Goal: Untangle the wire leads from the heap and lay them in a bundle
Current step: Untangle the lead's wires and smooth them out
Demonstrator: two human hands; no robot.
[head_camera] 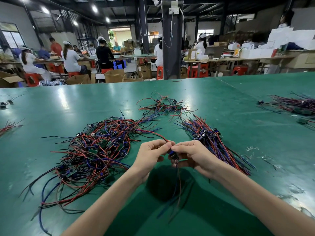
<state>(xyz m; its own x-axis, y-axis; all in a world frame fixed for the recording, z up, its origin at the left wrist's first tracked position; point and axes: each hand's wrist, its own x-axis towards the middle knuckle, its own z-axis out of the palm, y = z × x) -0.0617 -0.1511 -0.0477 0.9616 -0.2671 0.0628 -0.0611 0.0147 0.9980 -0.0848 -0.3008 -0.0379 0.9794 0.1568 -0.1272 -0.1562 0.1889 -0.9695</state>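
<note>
While the left hand (150, 154) pinches a thin red wire lead (153, 134) running back into the tangled red, blue and black heap (95, 150) and the right hand (192, 155) grips its small black module (173, 155), a sharp tug could drag snagged neighbours along or disturb the straightened wire bundle (216, 142) nearby.

No readable text anywhere. Label on box (192, 55) beyond tabletop (68, 103) far edge: too small. Markings on green boards (92, 151) in heap (102, 133): blurred.

Beyond the green table (68, 103), workers (70, 59) sit on red stools (159, 72) (cardboard boxes (114, 76) around them) near a dark pillar (171, 48).
</note>
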